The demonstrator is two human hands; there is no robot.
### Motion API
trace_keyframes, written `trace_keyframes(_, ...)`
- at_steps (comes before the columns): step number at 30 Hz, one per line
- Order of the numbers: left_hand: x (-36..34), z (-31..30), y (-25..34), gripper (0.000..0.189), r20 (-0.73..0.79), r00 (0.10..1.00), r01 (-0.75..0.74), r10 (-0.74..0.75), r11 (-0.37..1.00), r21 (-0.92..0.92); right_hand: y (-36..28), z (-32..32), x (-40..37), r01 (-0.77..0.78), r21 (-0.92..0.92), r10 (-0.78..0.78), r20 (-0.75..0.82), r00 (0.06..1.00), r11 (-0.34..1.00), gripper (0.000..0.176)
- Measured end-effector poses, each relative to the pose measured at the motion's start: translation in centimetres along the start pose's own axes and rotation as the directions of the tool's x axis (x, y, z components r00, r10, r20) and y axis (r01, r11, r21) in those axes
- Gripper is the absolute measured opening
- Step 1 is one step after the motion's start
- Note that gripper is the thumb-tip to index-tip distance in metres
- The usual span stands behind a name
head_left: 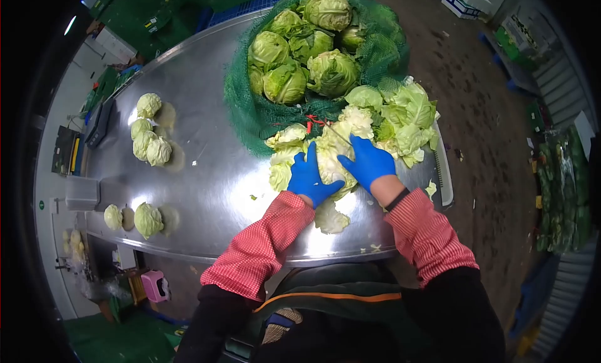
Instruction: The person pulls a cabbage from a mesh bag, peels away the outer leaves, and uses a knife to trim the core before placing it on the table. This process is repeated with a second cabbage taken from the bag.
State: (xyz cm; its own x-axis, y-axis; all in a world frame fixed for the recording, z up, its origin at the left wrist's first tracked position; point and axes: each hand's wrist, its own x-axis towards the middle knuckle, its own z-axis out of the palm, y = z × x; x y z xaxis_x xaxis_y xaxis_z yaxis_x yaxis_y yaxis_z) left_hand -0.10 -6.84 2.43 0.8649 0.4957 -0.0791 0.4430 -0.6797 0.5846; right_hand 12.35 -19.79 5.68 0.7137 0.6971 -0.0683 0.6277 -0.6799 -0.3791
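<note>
My left hand, in a blue glove, rests on loose pale cabbage leaves with its fingers spread. Beside it, my right hand, gloved too, is over the same leaves. A thin, dark knife blade slants up and left from its fingers; the handle is hidden in the hand. Just beyond both hands, a green net bag lies opened around several whole cabbages. Red ties show at its near edge. More green outer leaves are heaped to the right.
Several trimmed cabbages stand on the left of the steel table, with two more nearer its front edge. A white tray edge shows at the right. A clear plastic tub is at the far left.
</note>
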Motion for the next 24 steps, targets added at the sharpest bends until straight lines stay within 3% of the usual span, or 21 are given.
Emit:
trace_keyframes(2,-0.7,0.6,-0.6,0.118,-0.050,0.998,-0.040,0.040,0.999,-0.014,0.7,3.1,2.2,0.055,-0.002,-0.055,-0.075,0.996,0.998,0.032)
trace_keyframes(3,-1.3,0.7,-0.6,0.116,-0.059,0.997,-0.042,0.042,0.999,-0.006,0.2,1.7,3.2,-0.017,0.014,0.015,0.118,0.993,1.000,0.034)
trace_keyframes(7,-4.1,1.3,-2.2,0.112,-0.115,0.969,-0.221,0.218,0.975,-0.013,4.0,4.1,5.6,-0.101,0.072,0.084,0.205,0.975,0.992,0.040)
trace_keyframes(10,-3.9,1.3,-3.1,0.113,-0.166,0.962,-0.243,0.217,0.957,-0.160,4.1,5.2,4.5,-0.297,0.225,0.246,0.228,0.942,0.928,0.043)
trace_keyframes(11,-3.5,1.1,-3.3,0.116,-0.178,0.966,-0.233,0.188,0.931,-0.280,4.0,5.4,4.1,-0.314,0.248,0.259,0.230,0.938,0.917,0.059)
trace_keyframes(14,-2.9,1.3,-3.4,0.118,-0.153,0.980,-0.166,0.127,0.946,-0.277,0.2,2.5,0.5,-0.331,0.377,0.212,0.325,0.922,0.865,0.082)
trace_keyframes(16,-2.6,1.8,-3.4,0.119,-0.153,0.978,-0.180,0.142,0.945,-0.272,-0.7,2.8,-1.6,-0.267,0.312,0.169,0.307,0.937,0.912,0.097)
trace_keyframes(17,-2.6,1.8,-3.4,0.120,-0.148,0.979,-0.180,0.143,0.944,-0.278,0.6,4.1,-1.9,-0.268,0.431,0.161,0.269,0.950,0.862,0.091)
trace_keyframes(20,-2.5,1.5,-3.6,0.119,-0.142,0.975,-0.203,0.169,0.937,-0.284,2.3,4.2,-3.0,-0.475,0.559,0.161,0.518,0.840,0.680,0.080)
trace_keyframes(21,-2.6,1.4,-3.4,0.119,-0.128,0.977,-0.201,0.171,0.938,-0.282,3.1,6.3,-3.4,-0.396,0.534,0.182,0.409,0.894,0.747,0.065)
trace_keyframes(24,-2.4,0.7,-4.5,0.118,-0.112,0.972,-0.234,0.209,0.918,-0.319,5.0,7.7,-5.3,-0.423,0.565,0.232,0.381,0.895,0.708,0.056)
